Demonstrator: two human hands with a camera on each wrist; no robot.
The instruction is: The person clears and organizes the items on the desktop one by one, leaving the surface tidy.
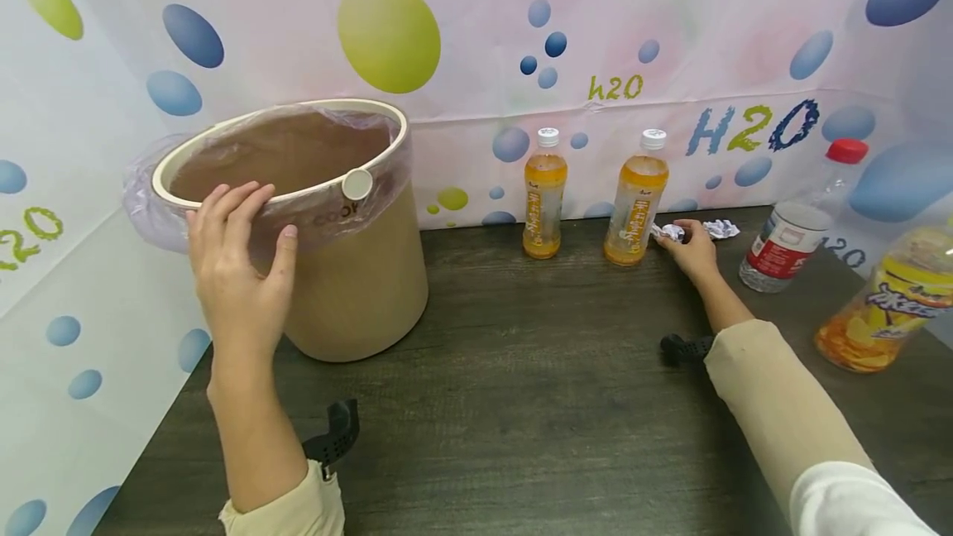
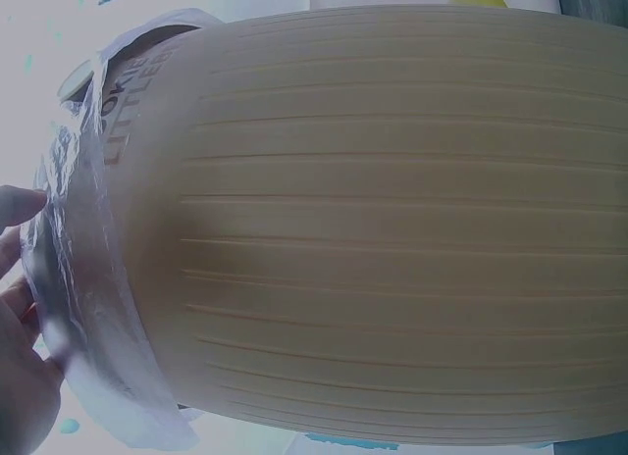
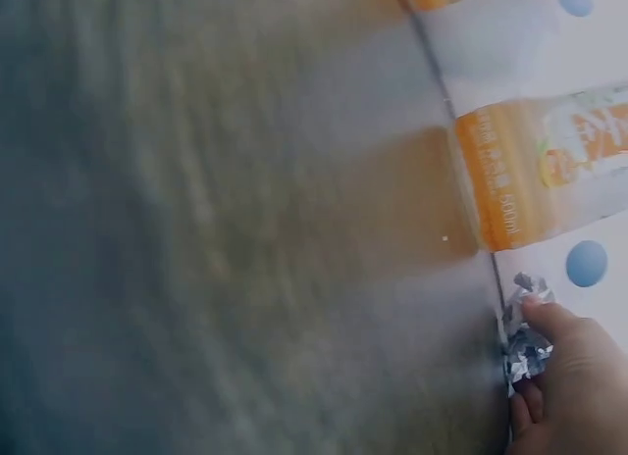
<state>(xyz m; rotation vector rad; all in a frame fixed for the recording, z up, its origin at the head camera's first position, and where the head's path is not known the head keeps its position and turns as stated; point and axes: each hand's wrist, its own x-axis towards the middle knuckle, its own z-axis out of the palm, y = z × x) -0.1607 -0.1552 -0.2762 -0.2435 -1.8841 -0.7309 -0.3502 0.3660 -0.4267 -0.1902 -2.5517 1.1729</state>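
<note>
Beige bin (image 1: 357,296) at far left on the dark tabletop (image 1: 521,404), thin translucent bag (image 1: 149,205) lapped over its rim (image 1: 313,191). On the near side of that rim, left hand (image 1: 241,279), fingers extended close together, thumb spread apart. Farther right, by the spotted backdrop (image 1: 476,40), an orange-tinted, white-capped bottle (image 1: 545,205), then its twin (image 1: 636,209), both upright. Just beside the twin, crumpled paper (image 1: 672,232), clamped between thumb and fingers of the right hand (image 1: 694,251). Past that hand, another crumpled bit (image 1: 720,228); impossible to tell whether joined to the first. Then a red-capped bottle (image 1: 795,234) and, at far right, a yellow-labelled bottle (image 1: 886,304).
</note>
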